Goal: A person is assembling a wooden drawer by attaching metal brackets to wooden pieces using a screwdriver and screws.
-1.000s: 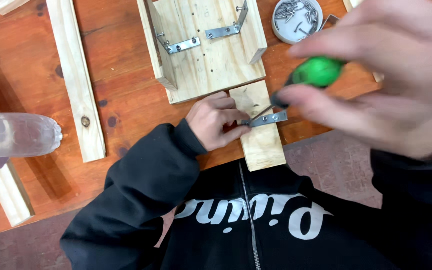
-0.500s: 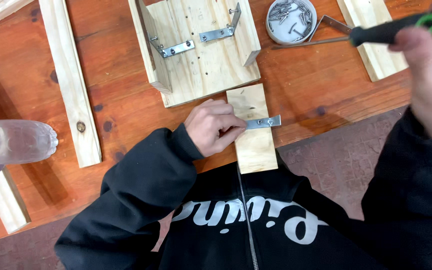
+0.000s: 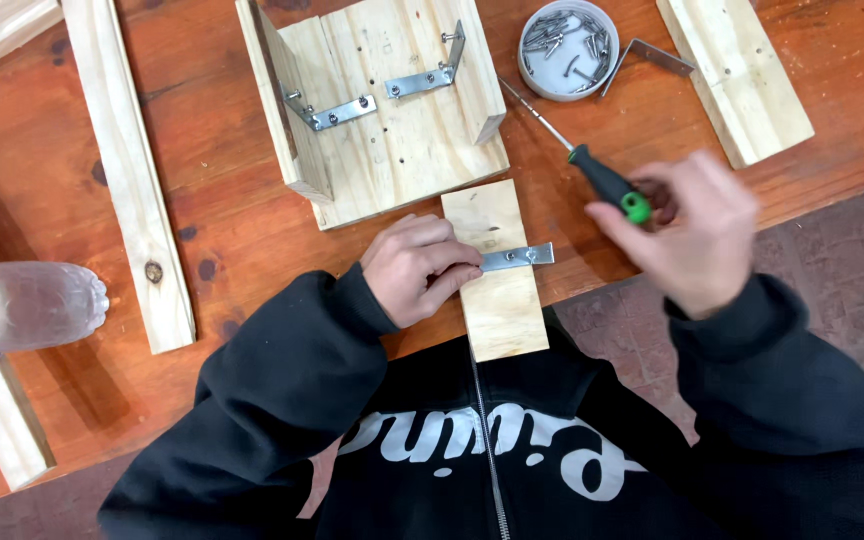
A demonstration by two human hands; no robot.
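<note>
You look down on reddish-brown wooden table [image 3: 252,240], surface worn, dark knots and small holes showing. Table edge runs diagonally from lower left to upper right. Beyond edge you see floor [image 3: 842,290] of dull grey-pink square tiles with pale joints. Light even, soft shadows falling left of objects. No walls or windows in your view.

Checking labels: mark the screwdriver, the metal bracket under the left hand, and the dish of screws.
screwdriver [image 3: 607,184], head view, on its black handle.
metal bracket [image 3: 524,256], head view, on the flat strip's exposed end.
dish of screws [image 3: 530,75], head view, on its pale rim.
</note>
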